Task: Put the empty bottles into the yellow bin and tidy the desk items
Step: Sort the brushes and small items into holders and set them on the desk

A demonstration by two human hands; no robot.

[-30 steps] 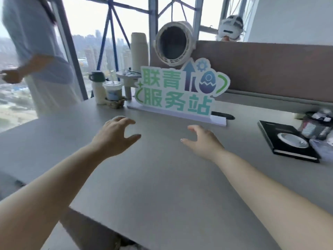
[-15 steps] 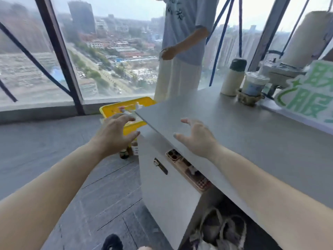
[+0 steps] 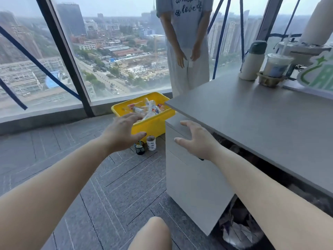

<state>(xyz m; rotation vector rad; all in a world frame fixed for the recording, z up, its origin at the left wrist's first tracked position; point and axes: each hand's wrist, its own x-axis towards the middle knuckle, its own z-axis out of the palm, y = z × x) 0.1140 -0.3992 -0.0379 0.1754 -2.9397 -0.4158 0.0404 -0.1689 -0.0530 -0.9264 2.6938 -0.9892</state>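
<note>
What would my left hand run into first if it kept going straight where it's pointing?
Most likely the yellow bin: the open left hand points at its near rim. Depth is uncertain from one view; the two small containers on the floor sit below that line.

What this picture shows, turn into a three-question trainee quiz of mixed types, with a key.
1. Where does the yellow bin with the bottles stand?
A. on the desk
B. on the floor by the window
C. on top of the white cabinet
2. True or false: the left hand and the right hand both hold nothing.
3. Fill in: ___ small containers stand on the floor in front of the bin.

Key: 1 B; 2 true; 3 two.
</note>
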